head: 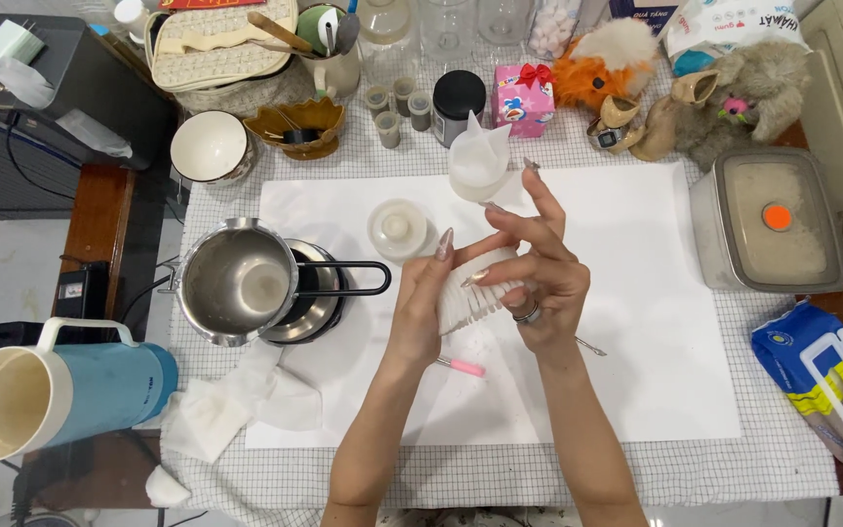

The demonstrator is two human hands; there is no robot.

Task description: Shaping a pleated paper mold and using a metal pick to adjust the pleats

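Both my hands hold a white ribbed, fluted mould-like object (475,293) over the middle of a white sheet (656,322). My left hand (420,310) cups it from the left and below. My right hand (537,265), with a ring on one finger, grips its right side, fingers partly spread above it. A pink-tipped stick (462,367) lies on the sheet just under my left wrist. A thin metal tool (590,345) pokes out from behind my right wrist.
A steel saucepan (241,283) with a black handle sits on a small burner at left. A round white lid (398,227) and a white plastic cup (477,161) stand behind my hands. A blue jug (60,390) is at left, a lidded container (771,220) at right.
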